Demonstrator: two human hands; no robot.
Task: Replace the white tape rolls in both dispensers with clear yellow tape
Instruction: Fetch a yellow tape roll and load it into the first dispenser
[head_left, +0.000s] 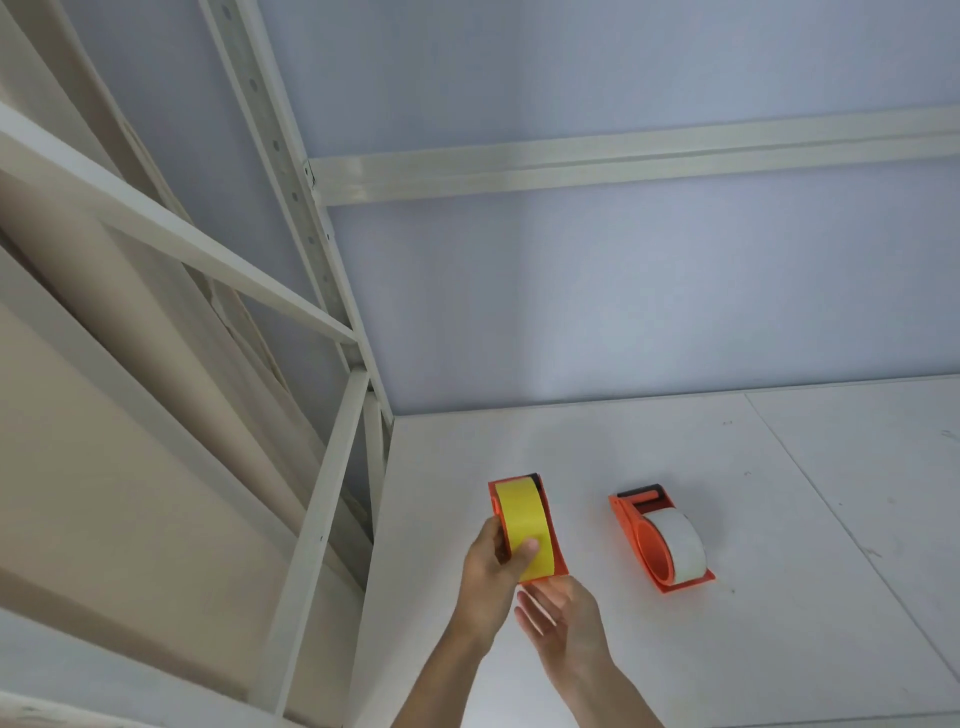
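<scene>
Two bare forearms, no sleeves, slender fingers (530, 546).

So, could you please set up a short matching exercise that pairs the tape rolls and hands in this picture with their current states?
Things:
1. yellow tape roll
2. white tape roll
3. left hand
4. right hand

States:
A. open, palm up, just below the near dispenser
B. sits in the untouched dispenser on the shelf
C. gripped, thumb pressed on it
D. grips the yellow roll

Pairs: 1-C, 2-B, 3-D, 4-A

Shelf post (332, 291) crowds left; bare table (831, 597) right (beyond white-roll dispenser (662, 540)).
</scene>
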